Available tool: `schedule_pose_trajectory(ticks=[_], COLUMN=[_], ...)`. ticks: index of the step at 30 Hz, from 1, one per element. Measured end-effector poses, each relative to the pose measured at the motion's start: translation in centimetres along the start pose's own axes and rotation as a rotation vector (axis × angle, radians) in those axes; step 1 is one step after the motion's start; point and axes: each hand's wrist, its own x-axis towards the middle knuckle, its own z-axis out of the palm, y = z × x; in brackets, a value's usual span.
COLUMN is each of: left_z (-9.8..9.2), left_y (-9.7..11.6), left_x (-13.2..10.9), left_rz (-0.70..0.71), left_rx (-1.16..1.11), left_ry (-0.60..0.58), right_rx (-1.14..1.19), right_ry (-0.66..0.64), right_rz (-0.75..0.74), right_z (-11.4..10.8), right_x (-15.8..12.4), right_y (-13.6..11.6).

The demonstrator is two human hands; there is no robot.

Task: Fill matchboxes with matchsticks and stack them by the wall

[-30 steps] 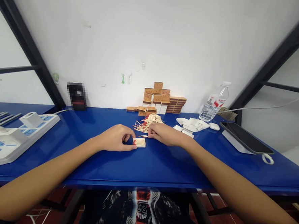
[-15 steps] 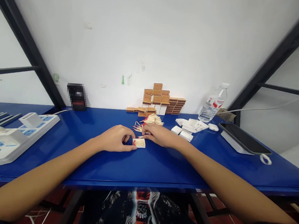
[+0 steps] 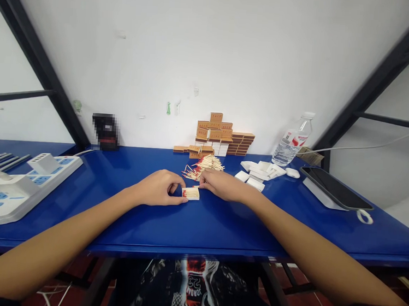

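Observation:
A small open matchbox tray filled with red-tipped matches lies on the blue table. My left hand pinches its left end between thumb and fingers. My right hand is closed at the tray's right end, fingertips touching it; whether it holds a match is hidden. Just behind lies a loose heap of matches.
Stacked brown matchboxes stand against the wall. Several empty white trays lie to the right, then an earbud case, a water bottle and a phone on a stand. A white power strip sits far left.
My right hand has drawn in from the match heap to the tray's right end. My left hand has kept its hold on the tray.

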Motion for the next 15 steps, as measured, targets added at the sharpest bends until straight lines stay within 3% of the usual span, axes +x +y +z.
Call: schedule_pose_trajectory(ticks=[8, 15], left_z=[0.1, 0.4], left_y=[-0.1, -0.3], left_x=[0.0, 0.1], left_rz=[-0.010, -0.016], left_rx=[0.022, 0.051], left_ry=[0.015, 0.033], right_rx=[0.034, 0.067], right_ry=[0.093, 0.073], right_rz=[-0.036, -0.066], right_z=[-0.7, -0.3], right_x=[-0.5, -0.8], right_y=[0.2, -2.5])
